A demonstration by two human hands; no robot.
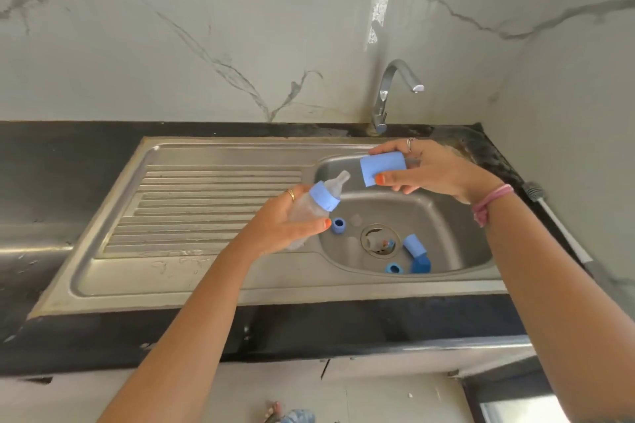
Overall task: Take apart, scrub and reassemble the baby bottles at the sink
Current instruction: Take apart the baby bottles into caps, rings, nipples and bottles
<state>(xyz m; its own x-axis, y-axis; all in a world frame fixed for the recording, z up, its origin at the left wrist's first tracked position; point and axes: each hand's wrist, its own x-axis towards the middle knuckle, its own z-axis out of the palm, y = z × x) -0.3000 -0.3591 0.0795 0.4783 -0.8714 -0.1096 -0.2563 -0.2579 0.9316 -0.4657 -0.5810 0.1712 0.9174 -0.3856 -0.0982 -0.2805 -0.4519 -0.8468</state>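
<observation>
Sink (213,288): brushed steel, with a ribbed drainboard at nine o'clock of the basin.
Bottle (311,213): your left hand (290,228) gripped its clear, cloudy body; the long axis ran toward one o'clock, teat leading.
Cap (382,169): your right hand (436,170) pinched this smooth blue cylinder, just at one o'clock of the teat (so likely the nearer hand for capping).
Loose parts (414,245): blue rings and caps lay round the basin drain.

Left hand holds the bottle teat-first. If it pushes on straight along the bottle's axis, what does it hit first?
Probably the light blue cap in the right hand: the bottle in the left hand aims its teat up-right at the cap's open end. Depth unclear.
</observation>
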